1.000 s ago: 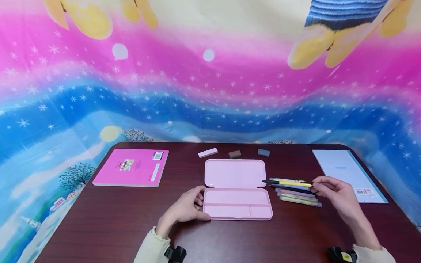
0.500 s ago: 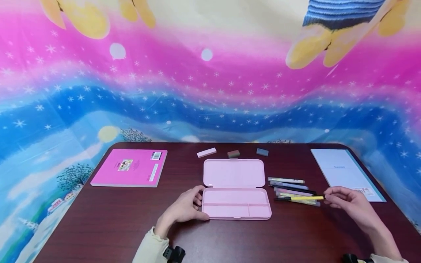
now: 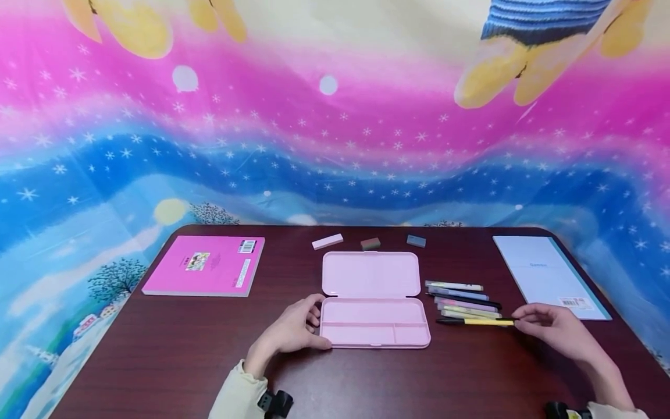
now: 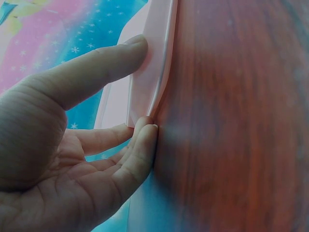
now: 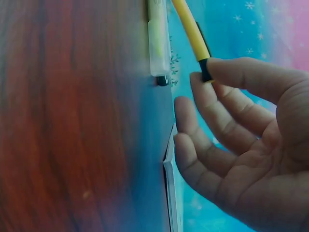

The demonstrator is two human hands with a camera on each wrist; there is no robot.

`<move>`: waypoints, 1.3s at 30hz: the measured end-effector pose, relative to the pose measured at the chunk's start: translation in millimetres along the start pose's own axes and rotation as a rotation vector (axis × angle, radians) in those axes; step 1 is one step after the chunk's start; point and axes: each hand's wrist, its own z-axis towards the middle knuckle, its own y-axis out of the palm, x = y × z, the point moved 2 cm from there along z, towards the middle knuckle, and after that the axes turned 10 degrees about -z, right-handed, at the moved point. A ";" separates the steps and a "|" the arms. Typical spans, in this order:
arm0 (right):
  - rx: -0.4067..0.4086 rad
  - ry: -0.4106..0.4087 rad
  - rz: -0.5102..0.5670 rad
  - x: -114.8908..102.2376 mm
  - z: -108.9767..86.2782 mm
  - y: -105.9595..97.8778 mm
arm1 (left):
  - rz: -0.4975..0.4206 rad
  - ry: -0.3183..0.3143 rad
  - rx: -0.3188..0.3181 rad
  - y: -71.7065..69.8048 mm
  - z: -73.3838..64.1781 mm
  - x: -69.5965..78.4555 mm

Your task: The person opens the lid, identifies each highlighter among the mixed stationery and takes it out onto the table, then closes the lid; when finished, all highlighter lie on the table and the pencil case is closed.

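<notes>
My left hand [image 3: 293,329] holds the near left corner of an open pink pencil case [image 3: 373,314]. In the left wrist view, the thumb lies against the side of the case and the fingertips touch its edge. Between thumb and index finger, my right hand [image 3: 557,331] pinches the black end of a yellow and black pen [image 3: 484,321]; the right wrist view shows the pinch on the yellow pen [image 5: 193,34], other fingers loosely curved. The pen lies along the near side of a row of several pens and highlighters [image 3: 463,297], right of the case.
Behind the case lie a white-and-pink block [image 3: 327,241], a brown-green eraser [image 3: 370,244] and a blue-grey eraser [image 3: 416,240]. A pink book [image 3: 209,265] is on the left, a pale blue notebook [image 3: 539,273] on the right. A patterned cloth [image 3: 314,145] hangs behind the table.
My right hand has carried the yellow pen from above the row of pens toward me, to the row's near side. My left hand stays on the pencil case.
</notes>
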 end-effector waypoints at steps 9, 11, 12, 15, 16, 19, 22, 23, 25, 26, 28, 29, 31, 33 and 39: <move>-0.028 0.075 -0.160 5.1 9.8 -1.3 | -0.012 -0.004 0.009 -1.2 -2.1 0.3; -0.025 0.085 -0.172 6.4 11.2 -0.6 | -0.012 -0.006 0.010 -1.5 -2.3 0.4; -0.024 0.088 -0.177 6.7 11.9 -0.4 | -0.011 -0.005 0.010 -1.6 -2.4 0.4; -0.037 0.097 -0.182 6.4 13.6 0.0 | -0.012 -0.003 0.011 -2.2 -2.6 -0.2; -0.041 0.098 -0.185 6.0 14.0 0.1 | -0.014 -0.003 0.011 -2.3 -2.8 -0.4; -0.052 0.099 -0.193 4.8 14.6 0.5 | -0.016 0.001 0.012 -2.7 -3.2 -1.4; -0.056 0.099 -0.197 4.3 14.6 1.2 | -0.018 0.002 0.010 -3.1 -3.6 -1.8; -0.059 0.100 -0.197 4.0 14.4 1.2 | -0.016 0.002 0.009 -3.3 -3.7 -1.9; -0.055 0.097 -0.204 3.3 13.9 0.2 | -0.014 0.000 0.006 -3.6 -3.6 -1.7; -0.048 0.097 -0.202 2.5 13.5 -1.1 | -0.012 -0.001 0.006 -3.7 -3.4 -1.4; -0.019 0.092 -0.208 -0.2 11.7 -4.4 | -0.008 -0.002 0.004 -3.6 -2.6 -0.6; 0.002 0.090 -0.202 -2.6 10.8 -6.4 | -0.004 0.000 0.002 -3.6 -2.0 -0.1; 0.057 0.079 -0.175 -9.4 9.9 -9.7 | 0.000 0.003 0.000 -3.1 -1.1 0.8; 0.104 0.059 -0.124 -19.7 11.5 -10.7 | 0.001 0.004 0.000 -2.9 -0.4 1.0; 0.141 -0.040 0.084 -58.0 34.0 0.2 | -0.007 -0.002 -0.010 -0.8 -0.6 0.0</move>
